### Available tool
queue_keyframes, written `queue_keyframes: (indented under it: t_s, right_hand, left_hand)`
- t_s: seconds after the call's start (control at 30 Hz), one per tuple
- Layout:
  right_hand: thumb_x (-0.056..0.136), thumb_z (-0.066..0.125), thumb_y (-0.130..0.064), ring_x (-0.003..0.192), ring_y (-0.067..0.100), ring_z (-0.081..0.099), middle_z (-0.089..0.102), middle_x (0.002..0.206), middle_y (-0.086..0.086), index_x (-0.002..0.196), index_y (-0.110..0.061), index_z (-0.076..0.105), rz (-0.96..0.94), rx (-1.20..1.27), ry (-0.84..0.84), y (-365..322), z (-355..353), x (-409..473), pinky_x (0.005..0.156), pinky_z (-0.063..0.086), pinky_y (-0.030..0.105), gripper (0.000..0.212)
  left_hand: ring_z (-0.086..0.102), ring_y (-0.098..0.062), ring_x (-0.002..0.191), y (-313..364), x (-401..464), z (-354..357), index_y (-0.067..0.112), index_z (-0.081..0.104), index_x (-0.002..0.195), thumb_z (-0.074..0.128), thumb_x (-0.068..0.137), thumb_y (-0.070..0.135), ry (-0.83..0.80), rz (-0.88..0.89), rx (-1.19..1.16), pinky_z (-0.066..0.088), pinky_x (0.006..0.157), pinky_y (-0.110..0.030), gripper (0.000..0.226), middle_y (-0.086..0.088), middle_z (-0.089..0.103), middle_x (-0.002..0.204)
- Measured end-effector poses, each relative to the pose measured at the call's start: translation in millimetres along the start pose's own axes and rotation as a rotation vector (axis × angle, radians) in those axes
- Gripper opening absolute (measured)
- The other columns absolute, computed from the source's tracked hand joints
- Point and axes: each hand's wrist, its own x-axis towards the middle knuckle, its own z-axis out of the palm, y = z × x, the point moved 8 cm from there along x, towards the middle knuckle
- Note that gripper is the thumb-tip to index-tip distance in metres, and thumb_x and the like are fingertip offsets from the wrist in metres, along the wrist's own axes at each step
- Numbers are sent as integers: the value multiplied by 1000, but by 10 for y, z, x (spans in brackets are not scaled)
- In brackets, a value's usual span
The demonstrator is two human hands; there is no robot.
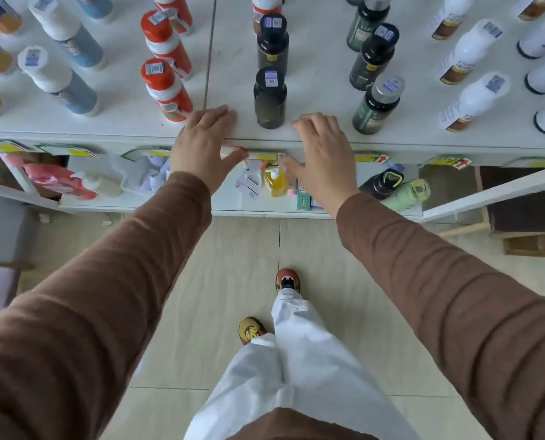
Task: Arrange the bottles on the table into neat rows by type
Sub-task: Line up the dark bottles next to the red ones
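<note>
Bottles stand in rows running away from me on the white table (322,58). From left to right: orange-labelled ones, white-capped blue bottles (58,79), red-capped bottles (166,90), black bottles (270,98), dark green bottles (376,104), white bottles (472,101) and white ones with dark bases. My left hand (206,142) hangs over the table's front edge, fingers relaxed, holding nothing, just right of the nearest red-capped bottle. My right hand (323,150) hovers at the edge, fingers loosely spread, between the nearest black and green bottles.
Below the table edge a shelf (169,204) holds a pink pack, a yellow bottle (275,182), papers, a black flask and a light green flask (406,193). Yellow price tags line the front edge. My feet stand on the tiled floor.
</note>
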Motion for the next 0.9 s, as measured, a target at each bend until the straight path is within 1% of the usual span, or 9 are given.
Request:
queue_keyframes:
  t_s: [0.23, 0.43, 0.57, 0.73, 0.83, 0.9]
  right_hand:
    - [83, 66, -43, 104, 24, 50, 56, 111, 2, 114, -17, 56, 42, -1, 137, -18, 38, -39, 87, 43, 35, 42]
    - [83, 68, -40, 104, 23, 49, 56, 110, 2, 113, -16, 57, 42, 12, 164, -21, 50, -41, 85, 42, 34, 40]
    - [83, 69, -39, 104, 23, 49, 56, 110, 2, 112, -16, 58, 41, 14, 158, -14, 57, -22, 85, 42, 34, 39]
    - [81, 69, -40, 104, 24, 49, 56, 109, 2, 108, -15, 58, 73, 8, 119, -18, 56, 5, 85, 44, 37, 38]
    - [82, 70, -36, 106, 25, 48, 56, 111, 4, 109, -13, 58, 79, 22, 61, -32, 19, 19, 87, 44, 37, 38]
    - [83, 70, -34, 110, 26, 47, 54, 116, 5, 116, -12, 57, 73, 47, -28, -44, 0, 19, 89, 41, 35, 41]
  left_hand:
    - [44, -25, 124, -42, -17, 48, 20, 50, 136, 57, 83, 51, 86, 38, 18, 37, 104, -35, 61, 4, 51, 140]
    - [42, -24, 127, -46, -20, 73, 21, 47, 138, 52, 84, 53, 84, 46, 53, 36, 106, -37, 63, 5, 49, 142]
    - [42, -25, 127, -33, -17, 67, 20, 46, 138, 53, 85, 52, 76, 43, 60, 36, 106, -39, 63, 4, 49, 142]
    - [42, -28, 126, 28, -14, 7, 18, 48, 135, 57, 84, 49, 27, 52, 59, 38, 104, -40, 61, 0, 50, 141]
    - [38, -29, 131, 85, -9, -13, 15, 43, 140, 58, 87, 44, -54, 31, 82, 33, 108, -39, 62, -3, 45, 145]
    - [32, -29, 137, 104, -5, -14, 14, 37, 144, 58, 89, 42, -137, 9, 76, 28, 113, -38, 66, -4, 39, 150]
